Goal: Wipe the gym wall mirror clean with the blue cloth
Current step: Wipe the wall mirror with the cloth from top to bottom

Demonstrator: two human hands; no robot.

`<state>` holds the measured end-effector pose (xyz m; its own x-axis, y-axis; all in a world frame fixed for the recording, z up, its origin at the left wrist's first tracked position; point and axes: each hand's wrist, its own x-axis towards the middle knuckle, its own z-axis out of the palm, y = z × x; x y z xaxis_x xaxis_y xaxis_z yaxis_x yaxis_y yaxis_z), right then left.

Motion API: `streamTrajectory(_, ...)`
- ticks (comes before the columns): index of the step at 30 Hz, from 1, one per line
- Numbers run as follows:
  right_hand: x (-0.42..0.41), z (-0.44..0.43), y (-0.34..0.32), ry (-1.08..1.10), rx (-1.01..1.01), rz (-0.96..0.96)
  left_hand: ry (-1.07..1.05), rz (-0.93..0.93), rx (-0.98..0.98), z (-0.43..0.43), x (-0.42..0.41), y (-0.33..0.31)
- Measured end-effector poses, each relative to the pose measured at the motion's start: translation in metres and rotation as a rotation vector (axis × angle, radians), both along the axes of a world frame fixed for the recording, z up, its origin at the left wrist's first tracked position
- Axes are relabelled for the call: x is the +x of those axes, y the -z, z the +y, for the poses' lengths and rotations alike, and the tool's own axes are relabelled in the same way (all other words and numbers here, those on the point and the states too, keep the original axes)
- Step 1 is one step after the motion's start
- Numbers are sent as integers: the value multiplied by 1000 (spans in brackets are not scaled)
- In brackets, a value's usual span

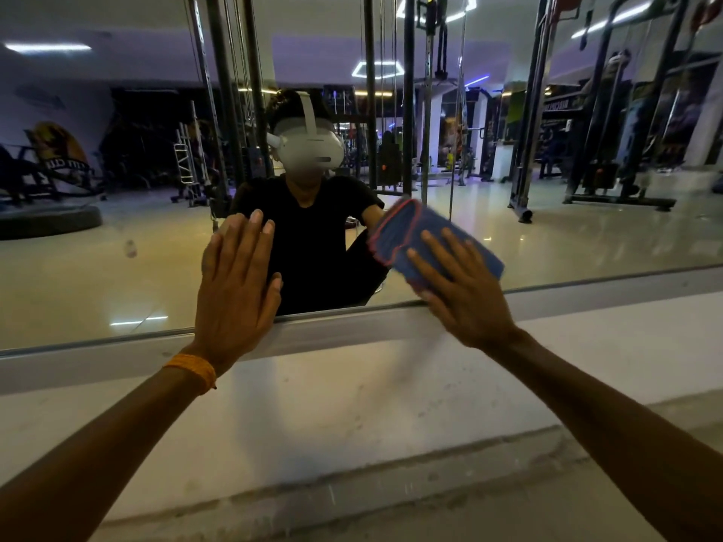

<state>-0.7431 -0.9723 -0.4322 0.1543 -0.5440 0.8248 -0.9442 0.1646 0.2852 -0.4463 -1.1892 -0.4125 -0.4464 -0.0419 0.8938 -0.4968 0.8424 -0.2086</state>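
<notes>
Bare mirror (117, 267) glass is lying open toward the left, right and top of the frame, while the left grip (234, 291) is pressing flat just left of the blue cloth (391, 228) and the white ledge (352, 385) is closing off the bottom.

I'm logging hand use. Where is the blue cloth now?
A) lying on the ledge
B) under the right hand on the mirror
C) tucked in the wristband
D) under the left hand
B: the right hand lies flat over the blue cloth on the mirror; the left hand is bare.
</notes>
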Motion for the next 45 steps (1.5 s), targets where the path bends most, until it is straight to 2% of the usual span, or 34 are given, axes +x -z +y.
streamTrajectory(2,-5,9,3,35,-116,-186,-3,2,0,0,0,0)
streamTrajectory(4,17,-9,7,67,-167,-261,-8,4,-5,1,-1,-1)
streamTrajectory(5,34,-24,11,53,-140,-216,-8,4,-9,1,-2,-2)
streamTrajectory(8,63,-50,19,-56,48,74,-27,-2,-37,-1,-1,-4)
streamTrajectory(10,46,-41,8,-51,42,137,-33,-11,-56,-4,3,-4)
streamTrajectory(15,-1,3,-2,72,-172,-202,-22,-34,-50,-4,10,-4)
streamTrajectory(17,17,-9,5,42,-169,-232,-29,-30,-32,-2,8,-4)
streamTrajectory(21,56,-47,8,-29,43,73,-40,-6,-31,-2,1,-3)
streamTrajectory(23,43,-42,-8,-42,31,166,-53,-19,-54,-6,3,-2)
streamTrajectory(25,16,-26,-22,-1,-132,70,-55,-29,-61,-7,4,-3)
streamTrajectory(28,-8,-3,-29,100,-409,-367,-38,-26,-28,-4,4,-3)
streamTrajectory(30,8,-11,-23,75,-427,-478,-27,-11,-17,-1,4,-4)
streamTrajectory(31,22,-20,-17,51,-367,-423,-23,2,-17,1,3,-6)
streamTrajectory(34,44,-38,-3,-2,-105,-67,-25,41,-13,1,2,-16)
streamTrajectory(36,33,-32,-22,-4,-69,87,-31,58,-11,-2,1,-26)
streamTrajectory(38,17,-25,-53,33,-201,25,-21,55,-21,-6,0,-37)
streamTrajectory(41,4,-20,-100,129,-511,-370,-10,52,-67,-8,-3,-53)
streamTrajectory(42,11,-26,-106,131,-558,-437,-7,60,-73,-7,-5,-60)
streamTrajectory(43,25,-35,-104,104,-538,-425,-1,69,-73,-6,-6,-67)
streamTrajectory(45,56,-51,-76,11,-277,-170,2,79,-72,-7,-9,-82)
